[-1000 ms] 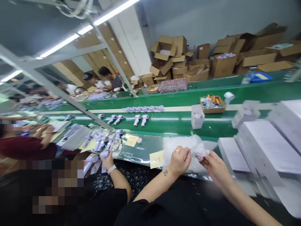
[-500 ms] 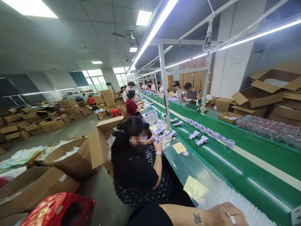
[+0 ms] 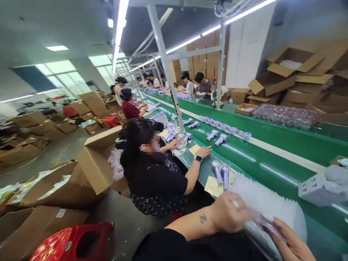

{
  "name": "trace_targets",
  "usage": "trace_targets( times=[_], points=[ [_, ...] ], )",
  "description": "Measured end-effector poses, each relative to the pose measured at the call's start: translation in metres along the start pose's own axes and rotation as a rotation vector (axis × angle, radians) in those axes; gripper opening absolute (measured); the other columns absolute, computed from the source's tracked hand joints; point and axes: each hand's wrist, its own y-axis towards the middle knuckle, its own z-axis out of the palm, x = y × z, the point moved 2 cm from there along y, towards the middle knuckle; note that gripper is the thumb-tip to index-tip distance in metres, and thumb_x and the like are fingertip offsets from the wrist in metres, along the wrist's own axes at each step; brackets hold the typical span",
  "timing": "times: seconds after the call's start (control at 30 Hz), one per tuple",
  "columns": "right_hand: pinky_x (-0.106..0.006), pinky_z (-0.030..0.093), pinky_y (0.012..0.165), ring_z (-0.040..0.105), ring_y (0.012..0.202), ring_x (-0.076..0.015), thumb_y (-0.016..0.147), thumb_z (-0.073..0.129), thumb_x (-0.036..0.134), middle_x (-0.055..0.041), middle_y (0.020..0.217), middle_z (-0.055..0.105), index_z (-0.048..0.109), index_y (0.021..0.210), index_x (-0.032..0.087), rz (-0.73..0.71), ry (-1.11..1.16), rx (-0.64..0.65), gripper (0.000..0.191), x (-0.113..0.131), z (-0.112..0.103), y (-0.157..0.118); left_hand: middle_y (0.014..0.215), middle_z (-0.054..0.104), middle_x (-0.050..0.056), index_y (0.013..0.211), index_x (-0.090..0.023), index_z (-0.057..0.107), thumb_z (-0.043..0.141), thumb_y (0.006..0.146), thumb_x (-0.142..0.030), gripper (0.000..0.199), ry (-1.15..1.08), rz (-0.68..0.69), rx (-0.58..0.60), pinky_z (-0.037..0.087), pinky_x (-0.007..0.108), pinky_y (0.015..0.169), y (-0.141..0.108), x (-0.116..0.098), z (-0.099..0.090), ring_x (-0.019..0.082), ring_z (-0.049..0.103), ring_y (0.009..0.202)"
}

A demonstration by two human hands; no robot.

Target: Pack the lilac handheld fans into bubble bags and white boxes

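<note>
My left hand [image 3: 231,212], with a tattooed wrist and a white-wrapped finger, is bent closed at the lower right; its fingertips blur over a clear plastic item. My right hand [image 3: 292,241] has its fingers on a small shiny purplish item [image 3: 272,226] in clear plastic, just right of my left hand. Behind both hands lies a long row of stacked clear plastic pieces [image 3: 272,197]. Two lilac handheld fans [image 3: 225,175] rest on the bench beside a yellow paper [image 3: 213,186].
A co-worker in black [image 3: 154,177] sits at the left, one hand reaching over the bench. More lilac fans [image 3: 221,139] lie on the green conveyor [image 3: 261,152]. A white box [image 3: 315,188] stands at right. A red stool [image 3: 70,243] is at lower left.
The view has turned and shifted. My right hand has come into view with the plastic-covered item. Two fans now lie near the yellow paper, and the co-worker's hand has reached out over the bench.
</note>
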Motion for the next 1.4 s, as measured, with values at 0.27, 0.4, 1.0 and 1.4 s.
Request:
trace_targets(
  times=[0.27, 0.4, 1.0, 1.4],
  points=[
    [-0.029, 0.048, 0.063, 0.059, 0.064, -0.0148, 0.082, 0.052, 0.040, -0.0011, 0.076, 0.061, 0.049, 0.097, 0.022, 0.290, 0.271, 0.069, 0.024, 0.017, 0.070, 0.088, 0.068, 0.061, 0.002, 0.071, -0.016, 0.064, 0.053, 0.076, -0.010, 0.014, -0.453, -0.690, 0.055, 0.038, 0.023, 0.064, -0.073, 0.054, -0.042, 0.012, 0.054, 0.069],
    [-0.039, 0.043, 0.084, 0.058, 0.092, -0.0236, 0.078, 0.051, 0.019, -0.0103, 0.094, 0.061, 0.053, 0.099, 0.016, 0.237, -0.340, 0.230, 0.022, -0.003, 0.157, 0.162, 0.065, 0.059, 0.002, 0.066, -0.015, 0.061, 0.054, 0.074, -0.009, 0.012, -0.514, -0.817, -0.010, 0.036, 0.023, 0.062, -0.102, 0.052, -0.032, 0.012, 0.053, 0.067],
    [-0.031, 0.050, 0.059, 0.057, 0.069, -0.0176, 0.074, 0.050, 0.027, -0.0051, 0.083, 0.055, 0.044, 0.103, 0.020, 0.461, 0.143, 0.140, 0.030, -0.011, 0.164, 0.192, 0.071, 0.063, 0.001, 0.078, -0.018, 0.066, 0.052, 0.084, -0.021, 0.016, -0.348, -1.008, -0.088, 0.042, 0.022, 0.061, -0.114, 0.113, -0.037, 0.012, 0.057, 0.065],
    [-0.032, 0.048, 0.064, 0.062, 0.070, -0.0186, 0.081, 0.054, 0.046, -0.0102, 0.096, 0.065, 0.049, 0.119, 0.019, 0.386, 0.773, 0.294, 0.047, 0.054, 0.044, 0.021, 0.075, 0.063, 0.006, 0.086, -0.017, 0.061, 0.046, 0.087, -0.020, 0.015, -0.199, -0.411, -0.137, 0.045, 0.028, 0.070, 0.013, 0.087, 0.030, 0.016, 0.058, 0.075]
  ],
)
